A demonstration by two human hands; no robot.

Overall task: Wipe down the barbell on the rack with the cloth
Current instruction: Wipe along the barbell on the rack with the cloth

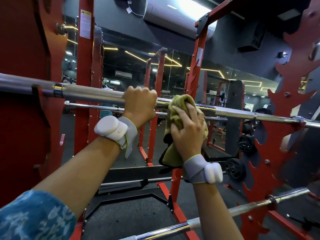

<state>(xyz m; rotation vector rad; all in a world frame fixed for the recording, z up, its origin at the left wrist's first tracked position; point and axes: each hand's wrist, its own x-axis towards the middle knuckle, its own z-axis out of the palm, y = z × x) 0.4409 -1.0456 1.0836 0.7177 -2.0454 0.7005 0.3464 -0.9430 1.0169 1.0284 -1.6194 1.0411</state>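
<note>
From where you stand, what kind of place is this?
Most likely a gym: a chrome barbell lies on a red rack, and weight plates sit low at the right.

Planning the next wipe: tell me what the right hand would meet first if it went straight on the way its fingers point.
The cloth, which the right hand grips, fingers pointing up and away. Directly behind the cloth sits the barbell, so the push would probably stop there.
</note>
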